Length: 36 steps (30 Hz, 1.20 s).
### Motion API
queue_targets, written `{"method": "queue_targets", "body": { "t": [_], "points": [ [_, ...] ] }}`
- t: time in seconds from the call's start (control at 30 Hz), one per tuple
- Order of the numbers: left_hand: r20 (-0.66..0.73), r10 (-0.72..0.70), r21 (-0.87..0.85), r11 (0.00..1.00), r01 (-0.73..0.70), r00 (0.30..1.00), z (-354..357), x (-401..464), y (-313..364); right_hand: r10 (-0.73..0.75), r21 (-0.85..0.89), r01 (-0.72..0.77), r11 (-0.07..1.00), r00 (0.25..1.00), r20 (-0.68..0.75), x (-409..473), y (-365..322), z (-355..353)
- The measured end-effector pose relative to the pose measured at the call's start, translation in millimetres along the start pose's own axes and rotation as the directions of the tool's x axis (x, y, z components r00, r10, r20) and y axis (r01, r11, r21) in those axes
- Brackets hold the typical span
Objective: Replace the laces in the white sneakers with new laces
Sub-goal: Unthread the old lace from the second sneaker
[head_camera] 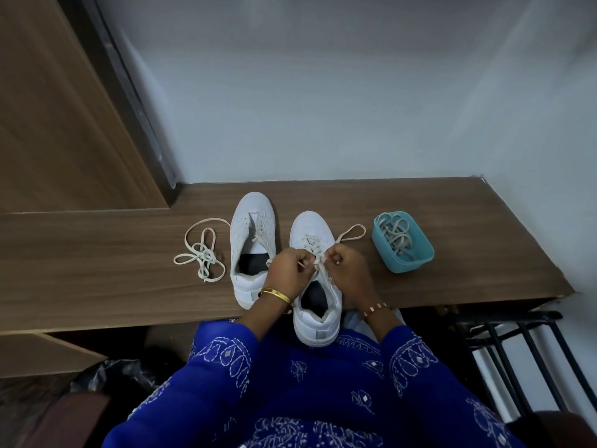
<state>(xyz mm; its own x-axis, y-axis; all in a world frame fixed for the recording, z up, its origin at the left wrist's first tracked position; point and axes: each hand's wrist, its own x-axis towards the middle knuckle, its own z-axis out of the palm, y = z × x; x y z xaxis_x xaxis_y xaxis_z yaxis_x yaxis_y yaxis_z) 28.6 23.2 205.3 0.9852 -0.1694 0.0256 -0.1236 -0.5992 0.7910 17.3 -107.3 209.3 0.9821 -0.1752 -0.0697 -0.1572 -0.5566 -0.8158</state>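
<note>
Sneakers first: in the head view, our only one, we have two white shoes side by side at the middle of the frame, toes pointing up the picture, on a wooden shelf (452,205). The left sneaker (252,244) stands a little higher in the frame and looks mostly unlaced, with only a short bit of lace showing near its tongue. The right sneaker (315,279) sits lower, its heel overhanging the shelf's front edge toward our lap.

That is where we are working. Our left hand (287,270) and right hand (344,268) are both curled tight over the upper eyelets, each pinching the lace (315,250) that already criss-crosses the lower rows. A loop of that lace trails out to the right of the toe. Which eyelet is being threaded we cannot tell; the fingers cover it.

So by our reckoning, one shoe is well along but unfinished, and the other has nearly everything left. Whether the lace in hand is new or old we cannot say.

Around us: a loose lace (200,253) lies tangled at centre left, just beside the left sneaker. A teal tub (416,263) with more laces in it sits at centre right, apart from the shoes. A dark rack (517,344) shows at lower right, and a wooden panel fills the upper left. Nothing blocks the hands; only the overhanging heel looks precarious.
</note>
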Motion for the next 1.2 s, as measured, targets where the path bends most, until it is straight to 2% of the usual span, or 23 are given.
{"method": "queue_targets", "body": {
  "t": [0.07, 0.13, 0.17, 0.23, 0.3, 0.37, 0.4, 0.47, 0.57, 0.63, 0.83, 0.97, 1.0, 1.03, 1.07, 1.13, 1.17, 1.2],
  "points": [
    [0.000, 0.002, 0.004, 1.000, -0.002, 1.000, 1, 0, -1, 0.171, 0.258, -0.170, 0.951, 0.985, 0.019, 3, 0, 3],
    [0.008, -0.040, -0.066, 0.997, 0.041, 0.999, -1, 0, -1, 0.375, 0.533, -0.401, 0.745, 0.913, 0.162, 4, -3, 4],
    [0.031, -0.075, -0.093, 0.993, 0.077, 0.997, -3, 1, -1, 0.434, 0.591, -0.486, 0.643, 0.868, 0.242, 5, -5, 1],
    [0.114, -0.124, -0.172, 0.975, 0.142, 0.986, -7, 1, 1, 0.478, 0.601, -0.587, 0.543, 0.804, 0.354, 6, -9, -7],
    [0.185, -0.191, -0.259, 0.937, 0.236, 0.964, -13, 5, 7, 0.471, 0.585, -0.628, 0.513, 0.776, 0.420, 8, -11, -15],
    [0.252, -0.275, -0.205, 0.922, 0.329, 0.928, -15, 16, 7, 0.449, 0.568, -0.636, 0.522, 0.771, 0.451, 12, -11, -18],
    [0.261, -0.327, -0.185, 0.907, 0.379, 0.908, -15, 21, 3, 0.438, 0.544, -0.630, 0.554, 0.777, 0.452, 13, -13, -19],
    [0.259, -0.403, -0.259, 0.846, 0.465, 0.878, -23, 23, 6, 0.421, 0.453, -0.570, 0.685, 0.818, 0.392, 13, -20, -21],
    [0.267, -0.345, -0.373, 0.824, 0.427, 0.900, -39, 25, 15, 0.295, 0.211, -0.340, 0.916, 0.930, 0.217, 15, -42, -33],
    [0.198, -0.303, -0.427, 0.829, 0.361, 0.932, -52, 28, 24, 0.165, 0.149, -0.186, 0.971, 0.975, 0.146, 18, -62, -50],
    [0.143, -0.253, -0.712, 0.645, 0.277, 0.957, -94, 54, 42, 0.044, 0.419, -0.066, 0.905, 0.997, 0.062, 39, -106, -94],
    [0.053, -0.294, -0.898, 0.404, 0.175, 0.954, -122, 66, 55, -0.038, 0.666, 0.049, 0.745, 0.999, -0.030, 49, -116, -102],
    [0.002, -0.319, -0.896, 0.421, 0.144, 0.948, -126, 68, 56, -0.040, 0.682, 0.054, 0.729, 0.999, -0.037, 50, -115, -100],
    [-0.043, -0.343, -0.865, 0.483, 0.137, 0.938, -129, 68, 57, -0.027, 0.660, 0.045, 0.750, 0.999, -0.037, 49, -112, -97],
    [-0.088, -0.359, -0.791, 0.592, 0.154, 0.929, -130, 69, 55, 0.004, 0.584, 0.018, 0.812, 0.999, -0.037, 49, -107, -92],
    [-0.170, -0.335, -0.469, 0.855, 0.222, 0.927, -122, 70, 42, 0.087, 0.257, -0.078, 0.963, 0.996, -0.024, 45, -91, -82],
    [-0.182, -0.293, -0.256, 0.936, 0.243, 0.939, -116, 67, 34, 0.099, 0.064, -0.097, 0.993, 0.995, -0.027, 42, -82, -76],
    [-0.180, -0.265, -0.055, 0.964, 0.259, 0.947, -110, 62, 26, 0.086, -0.075, -0.088, 0.993, 0.996, -0.038, 38, -72, -70]
  ]
}}
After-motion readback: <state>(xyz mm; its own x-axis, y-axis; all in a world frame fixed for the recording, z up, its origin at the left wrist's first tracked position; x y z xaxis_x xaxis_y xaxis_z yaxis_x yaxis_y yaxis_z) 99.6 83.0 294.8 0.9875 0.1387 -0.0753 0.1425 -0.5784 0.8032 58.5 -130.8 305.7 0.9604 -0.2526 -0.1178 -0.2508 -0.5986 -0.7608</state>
